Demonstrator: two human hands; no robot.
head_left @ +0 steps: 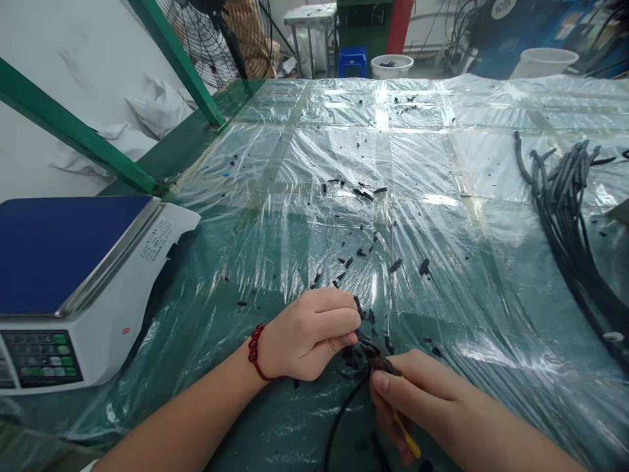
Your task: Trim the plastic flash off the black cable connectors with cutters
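Gripping a yellow-handled tool [407,432] in the right hand [422,390], lower centre of the frame; pinching a dark piece [358,305] with the closed left hand [314,334].

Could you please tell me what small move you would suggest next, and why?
I would probably ease the left hand slightly away before squeezing the yellow-handled tool in the right hand: the left fingers are closed right beside the tool's dark head, and what they may be pinching is hard to make out.
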